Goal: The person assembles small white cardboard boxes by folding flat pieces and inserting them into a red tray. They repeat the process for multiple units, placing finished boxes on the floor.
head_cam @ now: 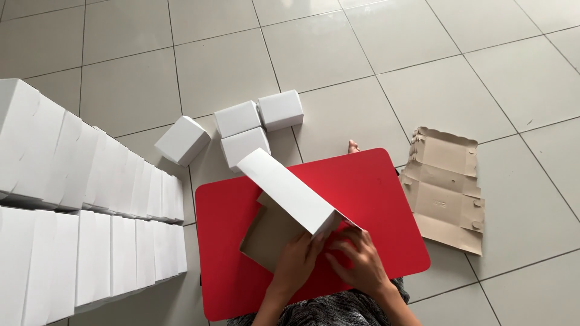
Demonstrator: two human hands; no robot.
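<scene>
Both hands fold a white box blank (289, 202) on the red board (374, 181), left hand (297, 261) pinching its corner, right hand (356, 256) flat, fingers spread; judgement: crease squarely; finished boxes (248, 127) at 11 o'clock

Looking like a home floor turned packing spot: sitting on pale floor tiles (423, 90) (no workbench), rows of folded white boxes (90, 181) lining up beside a small red table (386, 181).
</scene>
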